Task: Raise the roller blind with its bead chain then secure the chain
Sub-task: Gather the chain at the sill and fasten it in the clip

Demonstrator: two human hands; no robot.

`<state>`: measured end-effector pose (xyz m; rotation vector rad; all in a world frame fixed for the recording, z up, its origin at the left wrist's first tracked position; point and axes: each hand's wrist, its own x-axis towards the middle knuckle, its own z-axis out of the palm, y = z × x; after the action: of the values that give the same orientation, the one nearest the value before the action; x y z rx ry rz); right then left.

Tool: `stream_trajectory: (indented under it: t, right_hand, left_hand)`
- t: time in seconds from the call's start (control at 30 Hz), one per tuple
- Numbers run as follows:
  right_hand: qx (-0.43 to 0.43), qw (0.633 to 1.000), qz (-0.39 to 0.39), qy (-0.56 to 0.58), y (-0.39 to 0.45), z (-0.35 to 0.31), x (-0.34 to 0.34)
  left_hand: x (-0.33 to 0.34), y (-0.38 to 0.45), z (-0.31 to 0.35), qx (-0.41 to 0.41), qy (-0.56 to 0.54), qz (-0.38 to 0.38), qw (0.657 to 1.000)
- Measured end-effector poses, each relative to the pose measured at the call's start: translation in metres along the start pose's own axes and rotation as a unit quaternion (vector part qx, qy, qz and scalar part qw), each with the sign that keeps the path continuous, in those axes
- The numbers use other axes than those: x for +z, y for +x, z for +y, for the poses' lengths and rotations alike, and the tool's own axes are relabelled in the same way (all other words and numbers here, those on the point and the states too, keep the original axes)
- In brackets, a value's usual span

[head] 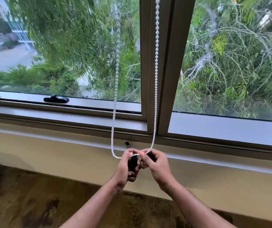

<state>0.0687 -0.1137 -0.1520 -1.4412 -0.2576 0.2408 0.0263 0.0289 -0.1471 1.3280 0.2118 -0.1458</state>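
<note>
A white bead chain hangs in a loop in front of the window frame, with its two strands running up out of the frame. The bottom of the loop reaches my hands, just below the sill. My left hand is closed around a small black chain holder, held upright. My right hand pinches the chain between thumb and forefinger right at the top of the holder. The roller blind itself is out of view above.
A black window latch lies on the lower left frame. A small dark fitting sits on the wall under the sill, just above my hands. A brown patterned surface spreads below. Trees fill the glass.
</note>
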Motion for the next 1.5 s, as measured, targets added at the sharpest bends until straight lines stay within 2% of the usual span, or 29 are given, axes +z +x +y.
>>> stream_trajectory:
  t: [0.3,0.47,0.6,0.7,0.93,1.03,1.1,1.13,1.17,1.23,1.27,1.33,1.4,1.5]
  right_hand:
    - [0.042,0.999,-0.014,0.029,-0.001,-0.003,-0.007]
    - [0.114,0.986,0.016,0.117,0.000,-0.006,-0.009]
    - [0.148,0.971,0.028,0.185,0.003,-0.010,-0.008]
    - [0.155,0.969,0.012,0.192,0.004,-0.010,-0.005]
    - [0.152,0.974,-0.054,0.160,0.007,-0.005,-0.001]
    - [0.161,0.953,-0.116,0.228,0.011,-0.004,-0.003]
    - [0.179,0.940,-0.122,0.263,0.019,-0.003,-0.001]
    - [0.182,0.949,-0.101,0.236,0.025,-0.002,0.001]
    - [0.168,0.969,-0.073,0.163,0.031,-0.001,0.005]
    - [0.089,0.994,-0.027,-0.064,0.045,0.003,0.015]
    - [0.030,0.985,-0.024,-0.170,0.051,0.006,0.019]
    - [-0.067,0.940,-0.044,-0.332,0.062,0.014,0.025]
    - [-0.121,0.893,-0.065,-0.428,0.073,0.022,0.030]
    - [-0.151,0.841,-0.103,-0.510,0.085,0.030,0.038]
  left_hand:
    - [0.009,0.001,0.007,0.009,-0.016,-0.012,1.000]
    - [0.020,-0.001,0.008,0.059,0.036,-0.028,0.997]
    - [0.028,-0.003,0.011,0.067,0.041,-0.051,0.996]
    - [0.030,-0.005,0.014,0.067,0.037,-0.051,0.996]
    - [0.025,-0.010,0.018,0.090,0.044,0.016,0.995]
    - [0.020,-0.014,0.017,0.104,0.048,0.033,0.993]
    - [0.011,-0.017,0.015,0.104,0.047,0.045,0.992]
    - [0.006,-0.018,0.015,0.103,0.049,0.050,0.992]
    - [0.002,-0.020,0.014,0.103,0.050,0.054,0.992]
    - [-0.007,-0.022,0.014,0.102,0.049,0.061,0.992]
    - [-0.011,-0.024,0.014,0.102,0.047,0.063,0.992]
    - [-0.016,-0.026,0.015,0.104,0.043,0.065,0.992]
    - [-0.020,-0.028,0.017,0.107,0.037,0.067,0.991]
    - [-0.026,-0.031,0.019,0.106,0.022,0.070,0.992]
